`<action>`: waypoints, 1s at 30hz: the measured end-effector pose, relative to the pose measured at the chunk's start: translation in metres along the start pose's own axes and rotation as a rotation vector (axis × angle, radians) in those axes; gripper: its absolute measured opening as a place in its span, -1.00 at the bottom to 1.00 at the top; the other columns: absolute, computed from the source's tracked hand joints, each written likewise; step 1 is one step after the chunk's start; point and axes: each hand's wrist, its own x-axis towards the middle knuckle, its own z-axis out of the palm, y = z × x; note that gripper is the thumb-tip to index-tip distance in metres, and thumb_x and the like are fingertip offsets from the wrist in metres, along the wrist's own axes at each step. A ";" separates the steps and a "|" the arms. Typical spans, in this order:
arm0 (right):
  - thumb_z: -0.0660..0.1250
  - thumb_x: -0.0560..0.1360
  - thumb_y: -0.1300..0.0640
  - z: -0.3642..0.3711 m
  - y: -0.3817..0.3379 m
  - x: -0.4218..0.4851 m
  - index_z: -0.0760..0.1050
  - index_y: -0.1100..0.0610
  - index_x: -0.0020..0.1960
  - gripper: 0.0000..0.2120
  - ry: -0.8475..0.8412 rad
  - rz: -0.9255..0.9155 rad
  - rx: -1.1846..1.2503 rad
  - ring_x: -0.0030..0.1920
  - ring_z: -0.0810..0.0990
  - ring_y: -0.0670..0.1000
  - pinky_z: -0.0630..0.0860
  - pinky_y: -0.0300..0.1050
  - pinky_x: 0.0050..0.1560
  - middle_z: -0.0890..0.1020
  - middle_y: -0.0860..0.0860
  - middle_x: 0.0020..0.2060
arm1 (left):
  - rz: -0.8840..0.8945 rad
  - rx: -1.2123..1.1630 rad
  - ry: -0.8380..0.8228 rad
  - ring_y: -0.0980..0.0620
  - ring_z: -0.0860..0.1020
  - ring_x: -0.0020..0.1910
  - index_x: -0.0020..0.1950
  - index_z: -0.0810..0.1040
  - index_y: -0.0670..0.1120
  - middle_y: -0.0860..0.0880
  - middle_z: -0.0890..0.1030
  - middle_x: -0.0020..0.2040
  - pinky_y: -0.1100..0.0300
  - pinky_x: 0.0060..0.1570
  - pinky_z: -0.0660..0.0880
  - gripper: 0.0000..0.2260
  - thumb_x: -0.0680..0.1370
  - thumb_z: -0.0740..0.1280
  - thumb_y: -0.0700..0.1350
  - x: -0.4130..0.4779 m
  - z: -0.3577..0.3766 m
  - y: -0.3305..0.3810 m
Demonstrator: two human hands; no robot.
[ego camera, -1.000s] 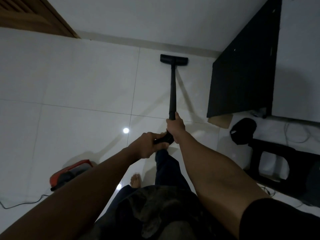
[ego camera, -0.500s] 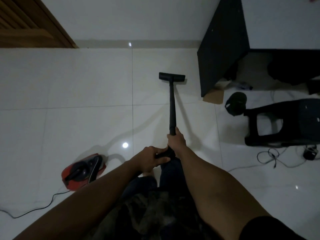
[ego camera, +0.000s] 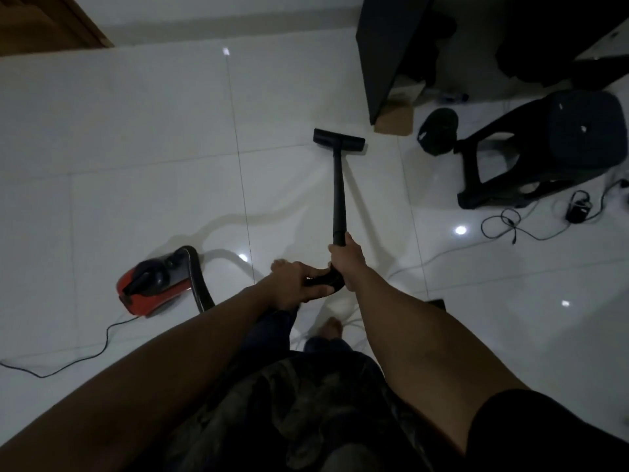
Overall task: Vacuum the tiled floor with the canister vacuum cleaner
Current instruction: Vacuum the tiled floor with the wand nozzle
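A: From the head view, where does the vacuum sit?

B: Take the red canister (ego camera: 153,284) as the marker. It rests on the tiled floor (ego camera: 136,131), low and to the person's left. The wand (ego camera: 338,195) runs ahead and to the right of it, and the floor nozzle (ego camera: 338,140) lies flat on the tile, well beyond the canister, near the foot of the dark cabinet (ego camera: 381,56).

A: And the 2 hands?

B: The right hand (ego camera: 347,258) is closed around the lower end of the wand, just right of the canister's hose (ego camera: 199,284). The left hand (ego camera: 294,281) is wrapped around the curved handle behind it, the 2 hands nearly touching.

A: How will it handle?

B: I judge the wand stiff and light, so a 2-handed hold at the handle end steers it well; the nozzle should glide easily on glossy tile. The canister looks heavier and drags by the soft hose, so pull gently.

A: Any trouble nearby?

B: Its power cord (ego camera: 85,356) trails behind the canister, and loose cables (ego camera: 503,226) lie far right of it, beside a black stool (ego camera: 551,148). Either could snag, I think.
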 end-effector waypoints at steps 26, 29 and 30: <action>0.25 0.65 0.17 -0.065 0.078 -0.017 0.31 -0.02 0.56 -0.51 -0.086 0.117 0.144 -0.14 0.58 0.08 0.63 0.06 0.05 0.60 0.10 0.05 | -0.107 -0.037 -0.080 -0.45 0.48 0.24 0.15 0.52 0.37 -0.36 0.60 0.15 -0.45 0.33 0.29 -0.60 0.43 0.23 0.52 0.005 0.096 0.033; 0.24 0.66 0.17 -0.078 0.045 0.000 0.31 -0.02 0.55 -0.53 -0.095 0.120 0.150 -0.19 0.56 0.04 0.59 -0.03 -0.10 0.58 0.07 0.02 | -0.021 -0.077 -0.040 0.17 0.57 -0.23 -0.11 0.53 0.50 0.01 0.64 -0.27 -0.02 0.08 0.44 -0.95 0.51 0.28 0.35 0.021 0.066 0.049; 0.23 0.67 0.17 -0.083 0.034 0.006 0.31 -0.02 0.56 -0.53 -0.098 0.125 0.146 -0.19 0.56 0.03 0.57 -0.05 -0.13 0.57 0.06 0.01 | 0.004 -0.072 -0.040 0.21 0.52 -0.32 -0.15 0.50 0.53 0.04 0.62 -0.31 0.04 -0.01 0.41 -0.96 0.50 0.27 0.37 0.030 0.055 0.055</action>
